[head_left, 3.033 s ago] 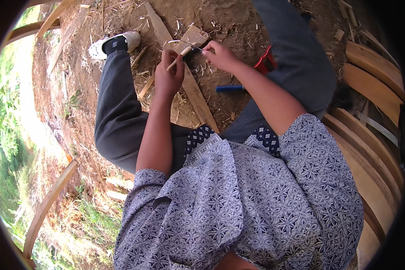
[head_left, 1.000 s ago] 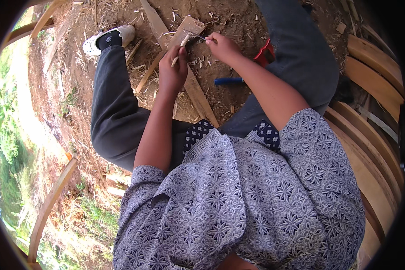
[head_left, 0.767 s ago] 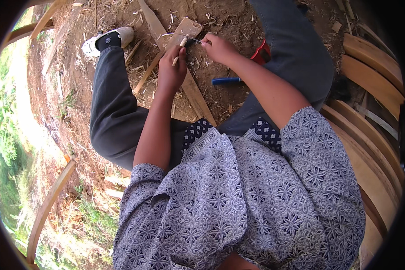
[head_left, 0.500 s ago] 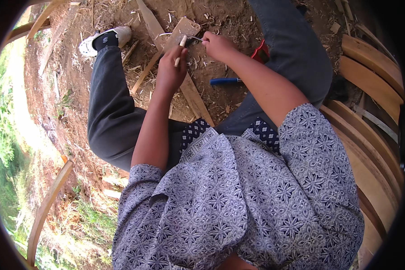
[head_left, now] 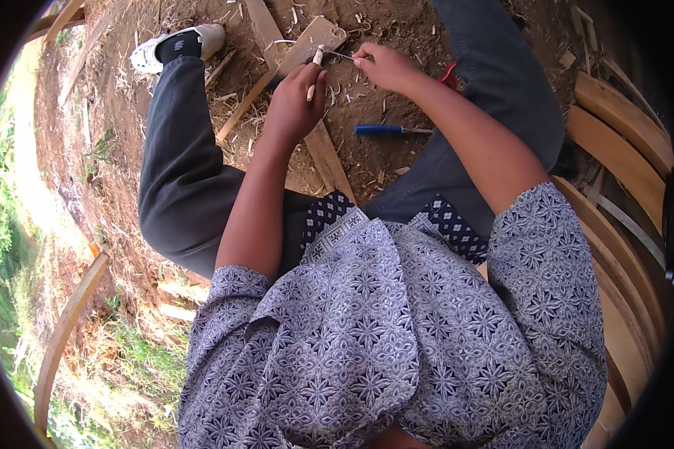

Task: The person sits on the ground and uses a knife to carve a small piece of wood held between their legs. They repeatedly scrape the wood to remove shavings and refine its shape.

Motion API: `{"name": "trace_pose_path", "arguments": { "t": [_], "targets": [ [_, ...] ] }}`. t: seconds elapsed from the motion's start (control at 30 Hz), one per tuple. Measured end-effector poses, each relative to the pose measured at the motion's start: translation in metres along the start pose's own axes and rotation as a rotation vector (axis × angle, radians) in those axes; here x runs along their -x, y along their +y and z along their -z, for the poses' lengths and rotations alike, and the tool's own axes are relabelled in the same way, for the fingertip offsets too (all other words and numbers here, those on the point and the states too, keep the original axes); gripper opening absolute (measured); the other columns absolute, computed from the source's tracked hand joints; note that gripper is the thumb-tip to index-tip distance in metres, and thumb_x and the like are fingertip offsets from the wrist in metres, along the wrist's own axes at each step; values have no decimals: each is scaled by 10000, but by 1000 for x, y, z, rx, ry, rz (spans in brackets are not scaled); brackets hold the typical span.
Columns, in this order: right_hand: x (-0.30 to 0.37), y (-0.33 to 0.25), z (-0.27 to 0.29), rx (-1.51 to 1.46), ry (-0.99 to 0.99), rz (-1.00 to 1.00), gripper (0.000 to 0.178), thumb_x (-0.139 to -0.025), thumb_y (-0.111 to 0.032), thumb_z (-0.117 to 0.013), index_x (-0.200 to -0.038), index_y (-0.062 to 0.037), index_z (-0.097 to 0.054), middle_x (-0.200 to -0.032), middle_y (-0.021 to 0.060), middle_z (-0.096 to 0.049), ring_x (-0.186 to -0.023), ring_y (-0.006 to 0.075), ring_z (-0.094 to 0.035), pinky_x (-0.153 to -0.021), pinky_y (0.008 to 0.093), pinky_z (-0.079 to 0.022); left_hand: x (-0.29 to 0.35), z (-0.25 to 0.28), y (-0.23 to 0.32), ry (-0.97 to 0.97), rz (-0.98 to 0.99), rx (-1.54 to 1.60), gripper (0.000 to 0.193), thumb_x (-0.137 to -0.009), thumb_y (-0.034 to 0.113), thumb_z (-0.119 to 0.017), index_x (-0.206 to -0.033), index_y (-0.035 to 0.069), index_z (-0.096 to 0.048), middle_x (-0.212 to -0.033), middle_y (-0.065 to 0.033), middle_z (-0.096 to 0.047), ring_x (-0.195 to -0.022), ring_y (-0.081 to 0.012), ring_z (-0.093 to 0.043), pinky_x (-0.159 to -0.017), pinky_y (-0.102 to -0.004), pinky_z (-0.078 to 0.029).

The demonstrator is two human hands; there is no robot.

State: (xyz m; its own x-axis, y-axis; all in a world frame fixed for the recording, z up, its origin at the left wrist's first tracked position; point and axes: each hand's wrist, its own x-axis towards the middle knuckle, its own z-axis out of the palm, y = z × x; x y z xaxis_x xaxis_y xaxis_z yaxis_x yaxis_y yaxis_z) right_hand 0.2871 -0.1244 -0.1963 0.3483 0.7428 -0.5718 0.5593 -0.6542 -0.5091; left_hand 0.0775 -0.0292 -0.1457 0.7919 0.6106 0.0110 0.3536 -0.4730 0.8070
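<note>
My left hand (head_left: 296, 103) is closed round a slim pale wooden stick (head_left: 317, 67), whose upper end stands out past the fingers. Opposite it, my right hand (head_left: 386, 67) pinches a thin metal tool (head_left: 342, 55); its grip is hidden in the fingers, so I cannot tell its exact kind. The tool's tip points left, close to the top of the stick; whether they touch is unclear. Just beyond both lies a flat wooden board (head_left: 316, 37) on the ground. A chisel with a blue handle (head_left: 378, 130) rests on the soil between my legs, below my right hand.
Wood shavings lie scattered over the brown soil (head_left: 397, 161). A narrow plank (head_left: 326, 159) runs between my legs. Something red (head_left: 449, 76) sits beside my right leg, partly hidden. Curved wooden pieces (head_left: 621, 116) are stacked at the right; another curved piece (head_left: 67, 329) stands at the left.
My right hand has drawn a little to the right, so the metal tool's tip sits farther right against the stick. My left hand keeps its hold. The whole view has shifted slightly.
</note>
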Motion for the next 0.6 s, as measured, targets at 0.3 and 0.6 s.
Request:
{"name": "trace_pose_path", "arguments": {
  "t": [0.3, 0.6],
  "targets": [
    [-4, -18, 3, 135, -40, -77, 303, -1038, -426, -576, -1258, -231, -648, -1085, 79, -743, -1039, 302, -714, -883, 481, -537, -1, -4, -6, 23, -13, -11, 152, -1037, 159, -607, -991, 14, -608, -918, -229, -657, -848, -469, -639, -733, -518, -514],
    [-13, -24, -10, 202, -13, -151, 326, -1053, -460, -541, -1307, -267, -609, -1122, 99, -740, -1066, 336, -714, -901, 509, -543, -5, 1, -9, 21, 88, 43, 186, -1051, 175, -578, -979, 6, -604, -897, -251, -653, -865, -488, -631, -739, -529, -504]
  ]
}}
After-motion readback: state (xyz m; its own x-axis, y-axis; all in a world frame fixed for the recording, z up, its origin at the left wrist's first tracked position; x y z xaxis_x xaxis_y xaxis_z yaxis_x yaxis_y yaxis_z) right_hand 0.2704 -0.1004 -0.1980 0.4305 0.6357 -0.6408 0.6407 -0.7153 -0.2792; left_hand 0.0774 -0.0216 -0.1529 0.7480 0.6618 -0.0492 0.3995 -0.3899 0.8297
